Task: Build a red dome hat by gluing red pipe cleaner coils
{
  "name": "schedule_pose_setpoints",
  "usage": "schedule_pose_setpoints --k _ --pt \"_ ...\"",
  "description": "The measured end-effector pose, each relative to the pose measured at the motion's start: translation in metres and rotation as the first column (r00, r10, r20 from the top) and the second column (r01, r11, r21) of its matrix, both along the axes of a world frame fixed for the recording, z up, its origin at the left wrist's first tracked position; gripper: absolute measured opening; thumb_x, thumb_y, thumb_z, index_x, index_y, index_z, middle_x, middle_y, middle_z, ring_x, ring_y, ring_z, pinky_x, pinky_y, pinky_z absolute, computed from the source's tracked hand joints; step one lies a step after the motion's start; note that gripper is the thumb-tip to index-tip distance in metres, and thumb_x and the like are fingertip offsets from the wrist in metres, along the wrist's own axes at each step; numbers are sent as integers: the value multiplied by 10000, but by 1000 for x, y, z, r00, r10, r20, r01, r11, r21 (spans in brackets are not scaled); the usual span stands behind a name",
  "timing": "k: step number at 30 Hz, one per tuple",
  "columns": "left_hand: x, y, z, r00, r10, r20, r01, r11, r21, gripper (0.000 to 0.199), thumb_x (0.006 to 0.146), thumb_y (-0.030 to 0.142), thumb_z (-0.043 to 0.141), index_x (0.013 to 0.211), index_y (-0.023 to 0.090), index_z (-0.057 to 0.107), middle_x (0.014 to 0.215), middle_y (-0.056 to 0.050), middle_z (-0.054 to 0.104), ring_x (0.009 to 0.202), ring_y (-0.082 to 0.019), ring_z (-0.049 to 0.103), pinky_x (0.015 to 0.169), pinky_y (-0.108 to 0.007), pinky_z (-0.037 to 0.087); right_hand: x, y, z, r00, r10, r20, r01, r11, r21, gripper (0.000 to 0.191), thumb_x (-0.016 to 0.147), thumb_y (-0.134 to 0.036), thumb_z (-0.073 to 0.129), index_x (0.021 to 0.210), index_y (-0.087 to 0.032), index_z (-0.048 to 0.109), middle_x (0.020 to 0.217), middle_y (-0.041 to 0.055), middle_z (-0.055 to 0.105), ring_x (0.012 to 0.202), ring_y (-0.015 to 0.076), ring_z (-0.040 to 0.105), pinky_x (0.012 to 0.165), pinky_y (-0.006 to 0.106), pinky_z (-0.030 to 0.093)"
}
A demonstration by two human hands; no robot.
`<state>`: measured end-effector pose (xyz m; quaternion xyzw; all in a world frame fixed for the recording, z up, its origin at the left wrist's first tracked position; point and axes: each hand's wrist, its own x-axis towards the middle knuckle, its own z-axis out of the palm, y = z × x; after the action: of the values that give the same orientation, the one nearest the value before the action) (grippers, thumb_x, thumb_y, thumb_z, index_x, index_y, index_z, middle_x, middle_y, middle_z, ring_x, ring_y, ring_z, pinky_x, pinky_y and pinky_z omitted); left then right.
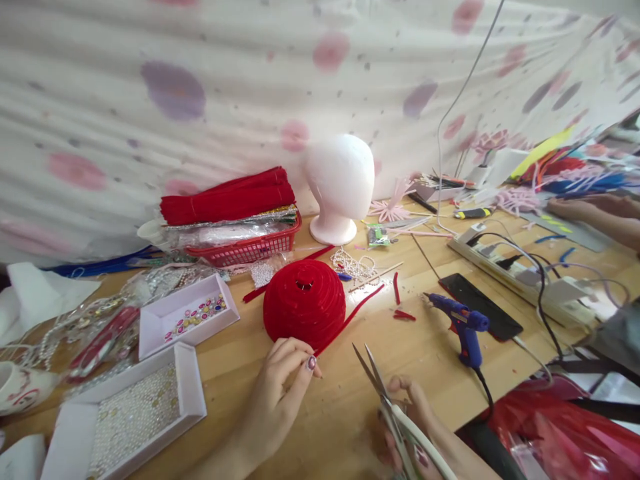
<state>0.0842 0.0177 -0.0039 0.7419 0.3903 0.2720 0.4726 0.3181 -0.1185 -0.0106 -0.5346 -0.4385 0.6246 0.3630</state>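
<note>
A domed red coil of fuzzy chenille stem, with a hole at its top, rests on the table. Beside its lower edge, my left hand has thumb and fingertips pinched together on a red chenille stem. That strip runs up to the right along the coil's side; whether it joins the coil is hidden by my fingers. My right hand is closed around white-handled scissors. Their blades are slightly apart and point up and left, away from the strip. Two short red offcuts lie farther right.
Behind the coil stand a white foam head and a red basket of chenille bundles. Bead trays fill the left. A blue glue gun, phone and power strip lie right. Another person's hands show far right.
</note>
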Motion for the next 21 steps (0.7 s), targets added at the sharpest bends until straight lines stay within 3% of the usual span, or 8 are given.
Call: schedule_pose_setpoints --k 2,4,9,15,21 --pt "2 1 5 998 -52 27 52 999 -3 350 1017 328 397 755 206 593 892 -34 613 938 -184 557 869 -302 406 -2 9 2 998 57 -19 -56 998 27 895 811 -767 527 1472 -288 162 881 30 550 763 187 531 759 354 459" --pt "3 2 7 992 -113 48 114 994 -4 357 1012 300 403 713 198 569 834 -25 608 892 -172 557 834 -289 405 -1 16 4 992 123 -15 -122 990 64 951 821 -752 528 1517 -260 108 947 61 549 820 201 543 773 362 465" --pt "3 5 11 971 -234 37 234 972 -3 378 996 283 411 659 187 553 802 -23 596 847 -162 552 800 -282 407 3 26 13 979 178 100 -191 972 138 825 862 -745 460 1481 -212 344 1036 117 572 945 243 569 866 399 481" --pt "8 3 12 955 -296 5 296 955 -17 371 990 272 420 652 189 552 786 -21 593 841 -170 535 815 -300 398 -7 28 11 981 170 97 -185 965 185 691 890 -707 446 1368 -208 462 1040 111 577 946 236 583 878 395 497" --pt "10 0 9 945 -328 -7 328 945 -14 362 985 266 398 662 189 542 790 -25 583 837 -176 510 819 -316 385 -16 27 4 989 129 76 -141 969 201 669 885 -707 459 1339 -216 469 988 90 587 913 231 585 865 392 491"
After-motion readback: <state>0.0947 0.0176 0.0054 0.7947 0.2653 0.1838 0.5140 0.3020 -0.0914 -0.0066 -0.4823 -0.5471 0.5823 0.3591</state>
